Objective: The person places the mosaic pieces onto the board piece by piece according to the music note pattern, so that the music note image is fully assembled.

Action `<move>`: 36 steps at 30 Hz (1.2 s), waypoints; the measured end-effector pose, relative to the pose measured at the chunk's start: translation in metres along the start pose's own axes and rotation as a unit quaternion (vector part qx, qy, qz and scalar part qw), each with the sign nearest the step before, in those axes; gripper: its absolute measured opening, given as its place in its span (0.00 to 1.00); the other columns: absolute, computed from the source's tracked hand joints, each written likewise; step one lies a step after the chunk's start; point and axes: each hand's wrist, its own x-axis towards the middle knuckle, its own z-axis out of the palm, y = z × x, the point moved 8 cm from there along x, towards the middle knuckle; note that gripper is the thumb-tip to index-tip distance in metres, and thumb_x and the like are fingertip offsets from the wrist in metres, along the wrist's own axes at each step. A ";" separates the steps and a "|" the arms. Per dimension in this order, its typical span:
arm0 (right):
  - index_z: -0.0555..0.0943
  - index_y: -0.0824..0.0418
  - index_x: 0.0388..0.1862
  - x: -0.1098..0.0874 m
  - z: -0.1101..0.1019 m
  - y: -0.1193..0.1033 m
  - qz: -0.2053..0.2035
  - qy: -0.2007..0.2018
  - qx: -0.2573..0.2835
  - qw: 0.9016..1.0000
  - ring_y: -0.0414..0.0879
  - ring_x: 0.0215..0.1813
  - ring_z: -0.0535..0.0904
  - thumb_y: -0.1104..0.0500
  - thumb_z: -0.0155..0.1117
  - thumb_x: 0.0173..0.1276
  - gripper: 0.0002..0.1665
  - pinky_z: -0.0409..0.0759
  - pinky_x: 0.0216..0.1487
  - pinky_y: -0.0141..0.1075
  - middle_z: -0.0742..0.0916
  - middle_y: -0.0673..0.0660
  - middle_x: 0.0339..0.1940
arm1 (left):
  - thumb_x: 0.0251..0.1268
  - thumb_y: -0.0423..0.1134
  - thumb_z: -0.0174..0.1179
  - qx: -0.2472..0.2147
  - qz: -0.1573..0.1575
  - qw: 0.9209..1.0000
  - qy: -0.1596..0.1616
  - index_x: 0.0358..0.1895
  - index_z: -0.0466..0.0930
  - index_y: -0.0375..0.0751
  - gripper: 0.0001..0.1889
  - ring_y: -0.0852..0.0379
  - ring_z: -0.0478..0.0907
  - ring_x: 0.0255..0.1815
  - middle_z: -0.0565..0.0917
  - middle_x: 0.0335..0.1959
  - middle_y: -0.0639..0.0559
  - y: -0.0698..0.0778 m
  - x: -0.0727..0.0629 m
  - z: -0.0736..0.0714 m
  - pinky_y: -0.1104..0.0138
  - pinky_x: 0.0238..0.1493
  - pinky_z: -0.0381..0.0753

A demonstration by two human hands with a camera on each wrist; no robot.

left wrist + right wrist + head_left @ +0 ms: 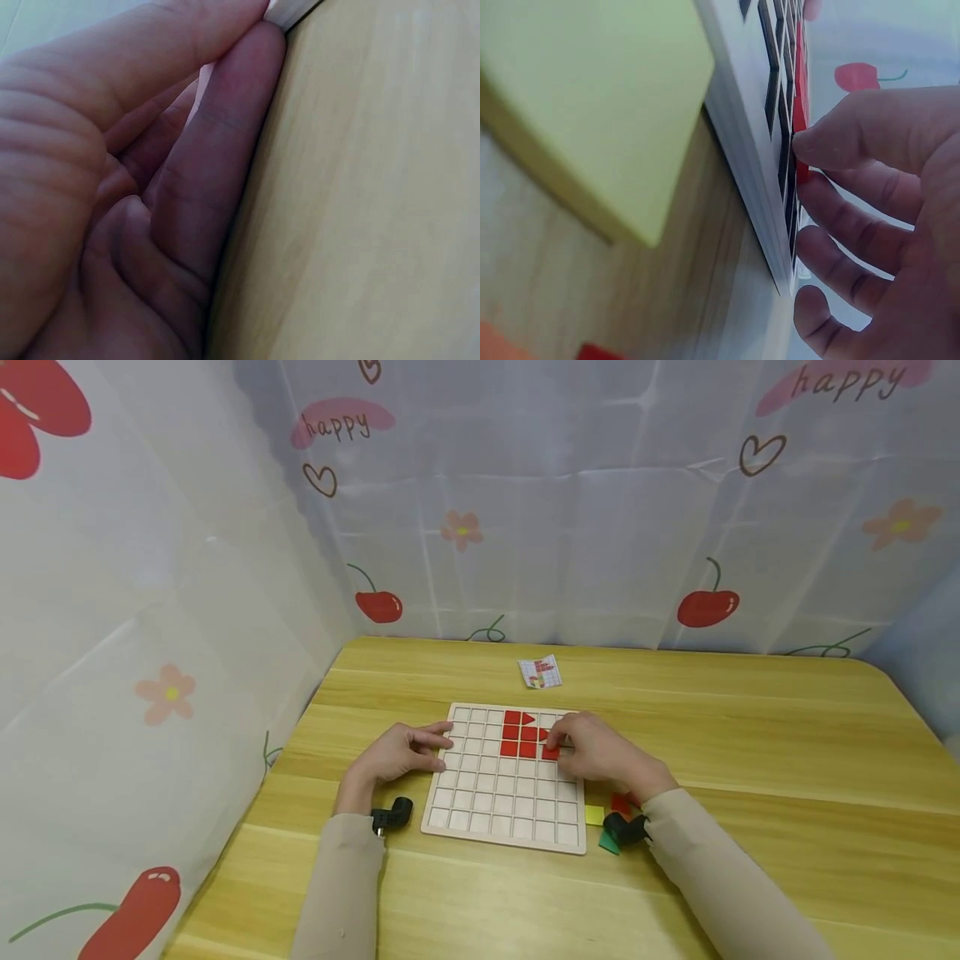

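Note:
A pale wooden grid board [483, 804] lies on the table. Several red square tiles [528, 749] sit in its upper cells, with red triangle tiles [528, 719] at the right ends of two rows. With thumb and fingertips my right hand [600, 750] pinches a red tile [802, 174] at the board's right side; the fingers partly cover it. My left hand [397, 752] rests at the board's left edge, its fingertips touching the rim. In the left wrist view, thumb and a finger [225, 135] meet the board's corner, fairly straight.
Right of the board lie a yellow tile [595, 815], a green tile [609, 842] and a red tile [621, 803], partly behind the right wrist camera [625, 828]. A small printed pattern card [540, 672] lies beyond the board. Patterned curtains stand behind and to the left.

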 end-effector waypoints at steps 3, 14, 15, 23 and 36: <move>0.88 0.56 0.43 0.000 0.001 -0.003 -0.008 -0.003 -0.003 1.000 0.50 0.52 0.77 0.67 0.65 0.63 0.12 0.78 0.58 0.48 0.87 0.52 0.47 | 0.59 0.34 0.76 -0.001 -0.001 1.000 -0.001 0.53 0.91 0.48 0.18 0.56 0.60 0.83 0.76 0.74 0.59 0.000 -0.001 0.001 0.77 0.54 0.76; 0.89 0.60 0.51 -0.011 -0.010 0.002 -0.034 -0.006 0.007 0.999 0.48 0.50 0.80 0.66 0.65 0.71 0.13 0.79 0.56 0.47 0.88 0.55 0.50 | 0.59 0.33 0.75 0.000 0.008 1.000 -0.002 0.53 0.91 0.47 0.18 0.56 0.61 0.82 0.76 0.74 0.58 -0.002 0.001 0.001 0.75 0.49 0.78; 0.89 0.60 0.50 -0.013 -0.011 0.004 -0.032 -0.005 0.006 0.999 0.48 0.49 0.80 0.66 0.65 0.71 0.12 0.80 0.56 0.48 0.88 0.55 0.50 | 0.59 0.33 0.75 0.001 0.009 1.000 -0.002 0.53 0.91 0.47 0.18 0.55 0.61 0.82 0.76 0.74 0.58 -0.002 0.001 0.001 0.75 0.48 0.78; 0.89 0.60 0.50 -0.033 -0.022 0.019 -0.020 -0.003 0.004 1.000 0.52 0.54 0.81 0.67 0.66 0.69 0.13 0.79 0.60 0.54 0.89 0.56 0.51 | 0.58 0.34 0.76 0.004 0.010 1.000 0.000 0.53 0.91 0.47 0.18 0.55 0.62 0.82 0.76 0.73 0.58 -0.002 0.000 0.000 0.75 0.49 0.78; 0.89 0.58 0.48 -0.067 -0.034 0.038 -0.021 -0.001 0.004 1.000 0.51 0.52 0.83 0.70 0.68 0.66 0.15 0.81 0.58 0.54 0.90 0.53 0.49 | 0.58 0.34 0.76 -0.002 0.007 1.000 0.001 0.53 0.91 0.48 0.18 0.56 0.61 0.82 0.76 0.73 0.59 -0.003 0.001 0.000 0.77 0.54 0.76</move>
